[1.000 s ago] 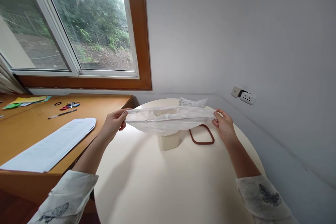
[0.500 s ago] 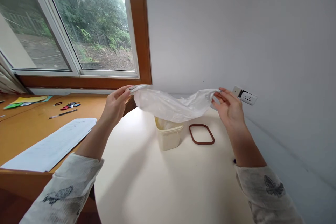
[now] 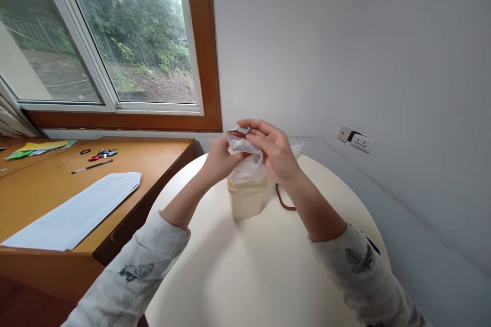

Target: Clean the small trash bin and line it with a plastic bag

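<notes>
Grasps, with left hand (image 3: 222, 161) and right hand (image 3: 274, 149), a bunched translucent bag (image 3: 250, 167) above a cream tub (image 3: 247, 205) on a round table (image 3: 249, 271). Has plastic gathered, but not over the near rim; hard to tell how deep inside. Shows, alongside, a brown ring (image 3: 288, 208) lying off the tub.

The bag (image 3: 251, 168) looks thin crinkled plastic, the container (image 3: 247, 204) smooth plastic, the desk (image 3: 153, 157) glossy wood.
</notes>
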### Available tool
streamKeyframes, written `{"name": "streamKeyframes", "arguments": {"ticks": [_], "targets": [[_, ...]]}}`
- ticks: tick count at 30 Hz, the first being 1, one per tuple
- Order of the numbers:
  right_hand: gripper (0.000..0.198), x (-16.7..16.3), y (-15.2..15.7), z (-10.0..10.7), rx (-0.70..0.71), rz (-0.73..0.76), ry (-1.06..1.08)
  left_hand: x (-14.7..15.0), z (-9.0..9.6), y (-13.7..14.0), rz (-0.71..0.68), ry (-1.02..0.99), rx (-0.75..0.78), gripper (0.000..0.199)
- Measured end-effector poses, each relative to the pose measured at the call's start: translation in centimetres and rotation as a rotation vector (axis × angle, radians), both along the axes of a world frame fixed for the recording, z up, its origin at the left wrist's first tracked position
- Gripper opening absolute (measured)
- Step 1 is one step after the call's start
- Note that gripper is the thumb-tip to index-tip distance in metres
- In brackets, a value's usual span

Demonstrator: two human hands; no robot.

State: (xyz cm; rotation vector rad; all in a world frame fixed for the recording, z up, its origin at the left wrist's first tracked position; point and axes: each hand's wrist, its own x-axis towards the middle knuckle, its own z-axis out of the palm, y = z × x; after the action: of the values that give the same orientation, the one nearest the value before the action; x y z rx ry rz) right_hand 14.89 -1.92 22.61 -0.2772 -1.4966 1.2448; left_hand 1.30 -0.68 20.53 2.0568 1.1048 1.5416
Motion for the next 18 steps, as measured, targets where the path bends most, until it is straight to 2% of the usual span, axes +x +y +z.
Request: {"name": "streamKeyframes", "arguments": {"ticks": [3,5,8,10,12,14,16,18], "targets": [[0.027,0.5,0.2,-0.4,0.053,-0.047,0.029,-0.5,-0.2,0.5,0.06,-0.163,-0.026,0.014],[0.027,1.2,0.8,-1.2,0.068,-0.163,0.059,-1.1,-0.2,0.9,0.091,-0.339,-0.039,0.018],[0.035,2.2,2.2,-2.8,0.062,-0.362,-0.013,-1.9,0.4,1.5,0.018,-0.632,-0.023,0.019],[0.057,2.5,3.2,-3.9,0.08,-0.415,-0.205,-2.5,1.1,1.8,-0.052,-0.764,0.009,0.019],[0.089,2.4,3.8,-5.0,0.104,-0.429,-0.452,-3.0,2.0,1.8,-0.109,-0.849,0.045,0.019],[0.109,1.8,4.0,-5.8,0.116,-0.46,-0.646,-3.4,2.8,1.5,-0.206,-0.919,0.053,0.016],[0.108,1.1,4.0,-6.3,0.118,-0.499,-0.754,-3.6,3.4,1.1,-0.34,-0.976,0.013,0.01],[0.086,0.5,4.0,-6.6,0.137,-0.516,-0.77,-3.8,3.8,0.5,-0.431,-1.012,-0.049,0.006]]}}
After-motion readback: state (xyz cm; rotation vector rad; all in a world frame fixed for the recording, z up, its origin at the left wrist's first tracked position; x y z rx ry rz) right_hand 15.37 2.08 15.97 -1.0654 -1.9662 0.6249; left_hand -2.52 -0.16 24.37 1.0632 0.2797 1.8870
